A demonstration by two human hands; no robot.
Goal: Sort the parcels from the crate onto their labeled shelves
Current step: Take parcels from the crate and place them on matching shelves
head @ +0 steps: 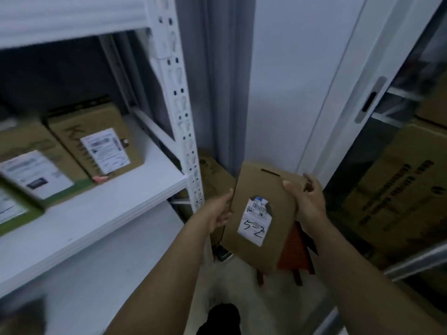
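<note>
Head view, nearest first: two bare forearms reach forward and the hands hold a flat brown cardboard parcel (pixel 257 187) between them, in the air in front of the person and just right of the shelving. The left hand (pixel 219 211) grips its left edge. The right hand (pixel 307 201) curls over the upper right corner, thumb on the face. The parcel is tilted with its face up towards the camera, probably so that its white shipping label (pixel 254 221), hand-marked "5-2", can be read before a shelf is chosen. Under it stands a reddish-orange object (pixel 296 257), perhaps a stool; I cannot tell. To the left, a white shelf board (pixel 96 213) carries a brown labelled cardboard box (pixel 96 134) and others beside it, labels outwards for easy checking. A white perforated metal upright (pixel 183 117) supports the shelf. Farther right, a large printed brown carton (pixel 399 189) sits behind a glass door. No shelf labels or crate can be seen.
</note>
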